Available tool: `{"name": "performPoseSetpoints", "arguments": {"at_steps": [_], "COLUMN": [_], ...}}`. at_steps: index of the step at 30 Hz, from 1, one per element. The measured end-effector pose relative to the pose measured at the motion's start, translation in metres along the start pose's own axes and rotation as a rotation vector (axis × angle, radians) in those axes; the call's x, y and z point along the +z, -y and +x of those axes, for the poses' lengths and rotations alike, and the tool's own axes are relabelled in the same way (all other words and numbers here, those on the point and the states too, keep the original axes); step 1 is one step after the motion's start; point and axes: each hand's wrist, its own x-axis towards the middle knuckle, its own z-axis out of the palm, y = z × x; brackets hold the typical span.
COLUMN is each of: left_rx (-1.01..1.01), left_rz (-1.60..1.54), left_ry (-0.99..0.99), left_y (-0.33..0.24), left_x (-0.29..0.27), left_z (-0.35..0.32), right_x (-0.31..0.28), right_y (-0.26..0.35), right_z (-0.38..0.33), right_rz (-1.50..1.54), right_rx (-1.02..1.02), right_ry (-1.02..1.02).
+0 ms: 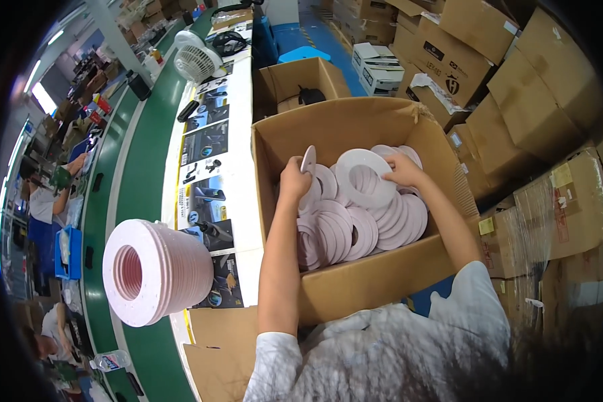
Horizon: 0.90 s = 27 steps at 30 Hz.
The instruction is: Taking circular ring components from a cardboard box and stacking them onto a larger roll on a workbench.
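Both my hands are inside a large open cardboard box (375, 275) full of pale pink foam rings (335, 224). My right hand (403, 170) pinches one flat foam ring (345, 175) by its right edge, its face turned up over the pile. At the box's left side my left hand (295, 179) is closed on another foam ring (308, 159), which stands nearly edge-on. Left of the box, a thick stack of the same rings (191, 268) lies on its side, its round hole facing left.
A green conveyor belt (147, 161) runs along the left, beside a strip of printed sheets (208, 144). A white fan (195, 63) stands farther up. Another open carton (331, 84) sits beyond the box. Piled cartons (536, 94) line the right. People work at the far left.
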Motion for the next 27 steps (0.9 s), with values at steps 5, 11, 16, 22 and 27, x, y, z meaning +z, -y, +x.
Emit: {"name": "performPoseSetpoints", "arguments": {"at_steps": [5, 11, 16, 22, 27], "left_rx": [-0.173, -0.023, -0.035, 0.261, 0.298], "left_rz": [-0.035, 0.144, 0.255, 0.088, -0.441], "left_ry": [-0.020, 0.045, 0.159, 0.087, 0.105], "left_y": [0.008, 0.025, -0.001, -0.007, -0.010], "left_x": [-0.007, 0.007, 0.001, -0.003, -0.005], "left_z": [-0.005, -0.008, -0.018, -0.024, -0.031], "right_x": [-0.017, 0.005, 0.099, 0.205, 0.235], "right_y": [0.053, 0.230, 0.381, 0.443, 0.454], "right_z": [0.008, 0.080, 0.132, 0.134, 0.131], "right_rz": [0.286, 0.756, 0.778, 0.720, 0.617], "right_rx": [0.117, -0.195, -0.350, -0.214, -0.164], "right_ry": [-0.081, 0.216, 0.574, 0.832, 0.856]}}
